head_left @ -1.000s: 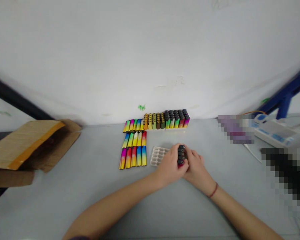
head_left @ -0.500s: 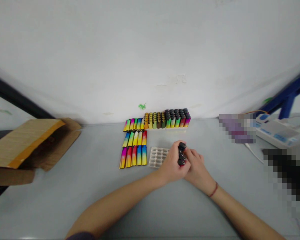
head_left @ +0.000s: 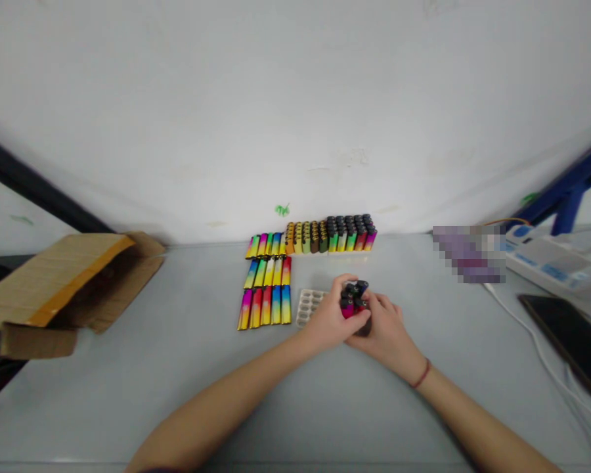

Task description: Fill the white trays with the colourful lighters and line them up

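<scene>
My left hand [head_left: 328, 320] and my right hand [head_left: 385, 326] are closed together around a small bunch of lighters [head_left: 353, 301] with black tops and pink-red bodies, held just above the grey table [head_left: 187, 368]. A white plastic tray [head_left: 309, 306] with oval pockets lies just left of my left hand, partly hidden by it. Further left, rainbow-coloured lighters lie flat in rows [head_left: 266, 294]. A block of upright lighters [head_left: 331, 235] stands against the wall behind.
An open cardboard box [head_left: 64, 282] lies on its side at the table's left edge. At the right are a white device [head_left: 546, 259] with cables, a dark phone [head_left: 571, 341] and a blurred purple object [head_left: 465, 253]. A white wall closes the back.
The bunch of lighters has turned in my hands: the black tops stood in one column before, now they tilt toward the left with pink bodies showing. My hands have shifted slightly left.
</scene>
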`<state>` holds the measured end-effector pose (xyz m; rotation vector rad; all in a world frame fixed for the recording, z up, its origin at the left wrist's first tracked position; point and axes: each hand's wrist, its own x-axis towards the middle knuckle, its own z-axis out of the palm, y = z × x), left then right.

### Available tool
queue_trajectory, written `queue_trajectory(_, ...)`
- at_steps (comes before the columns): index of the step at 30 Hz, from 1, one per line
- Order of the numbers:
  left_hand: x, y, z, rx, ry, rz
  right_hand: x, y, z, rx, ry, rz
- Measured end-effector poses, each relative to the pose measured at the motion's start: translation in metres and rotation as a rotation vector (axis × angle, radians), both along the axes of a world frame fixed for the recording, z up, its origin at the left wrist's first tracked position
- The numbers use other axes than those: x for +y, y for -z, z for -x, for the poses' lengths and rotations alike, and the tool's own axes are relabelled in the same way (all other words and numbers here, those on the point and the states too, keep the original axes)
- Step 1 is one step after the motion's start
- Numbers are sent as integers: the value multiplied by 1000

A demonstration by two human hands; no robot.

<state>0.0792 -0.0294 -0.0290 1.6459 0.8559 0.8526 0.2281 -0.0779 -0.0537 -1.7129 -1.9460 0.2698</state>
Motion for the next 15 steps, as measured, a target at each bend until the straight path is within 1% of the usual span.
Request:
queue_trajectory(2, 2, -1, -1, 25, 1, 27, 0, 1, 0, 24, 0, 15)
queue_trajectory(4, 2, -4, -3, -15, -34, 54, 0, 2, 1, 52, 7, 18)
queue_trajectory(6, 2, -13, -4, -109, -99, 111, 1, 3, -1, 79, 9, 17)
queue_trajectory(8, 2, -26, -4, -228, -173, 194, 3, 4, -5, 106, -6, 19)
queue_trajectory(11, 5, -47, 2, -388, -281, 377, 9, 8, -22, 120, -14, -34)
queue_trajectory(13, 8, -57, 12, -432, -362, 554, 13, 11, -35, 91, 5, -94)
queue_trajectory(15, 12, -64, 26, -448, -447, 729, 14, 10, -45, 47, 39, -154)
